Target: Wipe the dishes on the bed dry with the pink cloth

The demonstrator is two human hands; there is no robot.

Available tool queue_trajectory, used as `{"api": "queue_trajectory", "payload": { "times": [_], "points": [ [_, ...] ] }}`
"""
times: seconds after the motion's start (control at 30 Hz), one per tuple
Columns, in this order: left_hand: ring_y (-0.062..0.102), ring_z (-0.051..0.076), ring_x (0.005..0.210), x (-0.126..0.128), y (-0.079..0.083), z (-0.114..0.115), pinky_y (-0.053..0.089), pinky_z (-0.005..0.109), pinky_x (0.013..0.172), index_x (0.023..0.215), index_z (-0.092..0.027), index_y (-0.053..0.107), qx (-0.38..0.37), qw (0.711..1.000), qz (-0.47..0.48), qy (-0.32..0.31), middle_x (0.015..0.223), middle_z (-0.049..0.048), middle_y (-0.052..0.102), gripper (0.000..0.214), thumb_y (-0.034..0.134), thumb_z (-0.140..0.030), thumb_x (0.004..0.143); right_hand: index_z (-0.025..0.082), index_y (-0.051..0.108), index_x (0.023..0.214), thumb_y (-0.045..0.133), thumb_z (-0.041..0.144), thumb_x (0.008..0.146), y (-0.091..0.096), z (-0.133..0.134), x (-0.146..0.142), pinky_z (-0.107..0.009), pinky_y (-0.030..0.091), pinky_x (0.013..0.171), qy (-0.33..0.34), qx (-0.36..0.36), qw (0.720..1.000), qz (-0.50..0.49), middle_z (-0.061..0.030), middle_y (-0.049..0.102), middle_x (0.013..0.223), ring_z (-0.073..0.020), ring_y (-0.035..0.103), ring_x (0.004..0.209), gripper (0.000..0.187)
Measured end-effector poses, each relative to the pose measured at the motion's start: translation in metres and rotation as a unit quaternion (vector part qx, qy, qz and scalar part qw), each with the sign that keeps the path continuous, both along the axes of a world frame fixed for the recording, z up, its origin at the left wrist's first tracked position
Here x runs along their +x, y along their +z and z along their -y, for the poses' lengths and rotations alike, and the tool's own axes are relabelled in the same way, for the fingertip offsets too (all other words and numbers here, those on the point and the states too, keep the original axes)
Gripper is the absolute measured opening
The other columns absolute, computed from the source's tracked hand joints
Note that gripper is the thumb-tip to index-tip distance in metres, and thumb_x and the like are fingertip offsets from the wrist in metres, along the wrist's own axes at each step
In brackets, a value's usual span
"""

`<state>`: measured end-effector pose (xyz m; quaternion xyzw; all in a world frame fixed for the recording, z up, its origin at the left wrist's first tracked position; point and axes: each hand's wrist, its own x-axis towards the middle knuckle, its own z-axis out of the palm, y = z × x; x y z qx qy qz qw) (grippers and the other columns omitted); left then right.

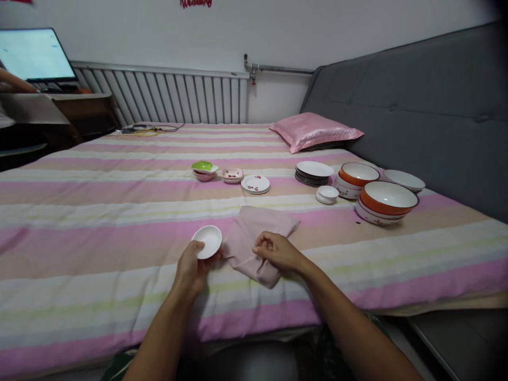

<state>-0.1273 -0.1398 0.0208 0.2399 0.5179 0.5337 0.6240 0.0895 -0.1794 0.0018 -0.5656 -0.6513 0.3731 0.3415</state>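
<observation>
Head view: my left hand [192, 270] gripped a small, round, shallow white dish [210, 239], the thumb pressed on the inside near the rim and the other fingers tucked beneath. The dish was tilted slightly toward me, clear of the bedspread and just beside the left edge of a pale pink, crumpled fabric cloth [252, 222]. That cloth lay on a pink, white and tan striped fabric bedspread [99, 243]. My right hand [280, 253] was over it with the fingers curled inward and the thumb near the index finger; whether they pinched a fold, I couldn't tell.

Past the cloth, to the right, stood a short stack of small white round dishes [327, 193], near two groups of deep round bowls with orange outer bands [388, 198]. Farther back and nearer the middle lay a low stack of white round plates with red flower marks [256, 183].

As I judged it, the weak point was my left thumb: with so little of a smooth rim under it, a sweaty skin or a careless twist could have let the dish slip. A short drop onto soft bedding seemed unlikely to break it, though it might have rolled toward the near edge of the bed. A sharp tug on the cloth could also have snagged my left fingers, close as they were, and jolted the dish.
</observation>
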Motion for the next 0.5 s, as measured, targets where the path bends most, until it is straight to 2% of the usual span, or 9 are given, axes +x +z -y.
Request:
{"api": "queue_trajectory", "payload": {
  "times": [0.03, 0.1, 0.2, 0.3, 0.4, 0.5],
  "points": [
    [0.066, 0.022, 0.059, 0.000, 0.001, 0.000, 0.054, 0.030, 0.051, 0.103, -0.003, 0.052, -0.003, 1.000, 0.001, -0.002, 0.072, 0.0137, 0.067, 0.034, 0.044, -0.007, 0.070, 0.016, 0.062, 0.091, 0.063, 0.037, 0.074, 0.000, 0.000, -0.001, -0.022, 0.039, 0.058, -0.015, 0.006, 1.000, 0.020, -0.0018, 0.063, 0.075, -0.0131, 0.055, 0.067, 0.027],
    [0.065, 0.021, 0.057, 0.001, 0.002, 0.001, 0.054, 0.029, 0.050, 0.103, -0.003, 0.052, -0.005, 1.000, 0.003, -0.007, 0.071, 0.0137, 0.067, 0.034, 0.044, -0.007, 0.070, 0.016, 0.064, 0.096, 0.065, 0.035, 0.072, 0.000, 0.001, -0.003, -0.023, 0.040, 0.062, -0.003, 0.012, 0.999, 0.049, -0.0034, 0.065, 0.080, -0.0141, 0.057, 0.071, 0.031],
    [0.065, 0.020, 0.056, 0.001, 0.004, 0.002, 0.053, 0.028, 0.049, 0.100, -0.004, 0.053, -0.002, 1.000, 0.001, -0.023, 0.070, 0.0131, 0.067, 0.032, 0.044, -0.008, 0.070, 0.016, 0.068, 0.098, 0.066, 0.033, 0.071, 0.004, 0.004, -0.006, -0.024, 0.041, 0.066, 0.049, 0.005, 0.997, 0.061, -0.0054, 0.067, 0.085, -0.0159, 0.059, 0.077, 0.032],
    [0.063, 0.018, 0.053, 0.000, 0.004, 0.002, 0.052, 0.025, 0.047, 0.097, -0.005, 0.054, -0.006, 0.999, -0.007, -0.036, 0.067, 0.0117, 0.067, 0.028, 0.043, -0.009, 0.071, 0.017, 0.067, 0.106, 0.066, 0.035, 0.072, 0.009, 0.008, -0.008, -0.022, 0.041, 0.058, 0.122, -0.059, 0.991, 0.024, -0.0031, 0.066, 0.074, -0.0143, 0.059, 0.066, 0.038],
    [0.062, 0.017, 0.051, 0.000, 0.004, 0.002, 0.051, 0.024, 0.046, 0.094, -0.006, 0.055, -0.004, 0.999, -0.021, -0.050, 0.066, 0.0102, 0.066, 0.026, 0.044, -0.010, 0.071, 0.017, 0.061, 0.117, 0.066, 0.040, 0.074, 0.013, 0.012, -0.009, -0.020, 0.039, 0.052, 0.249, -0.147, 0.956, -0.051, 0.0005, 0.063, 0.065, -0.0099, 0.054, 0.052, 0.048],
    [0.060, 0.015, 0.050, 0.001, 0.003, 0.003, 0.050, 0.024, 0.047, 0.091, -0.006, 0.056, 0.004, 0.997, -0.046, -0.063, 0.064, 0.0090, 0.066, 0.024, 0.047, -0.012, 0.070, 0.019, 0.061, 0.117, 0.067, 0.035, 0.074, 0.015, 0.015, -0.009, -0.019, 0.039, 0.057, 0.370, -0.176, 0.908, -0.091, 0.0006, 0.063, 0.072, -0.0083, 0.054, 0.058, 0.047]
  ]
}}
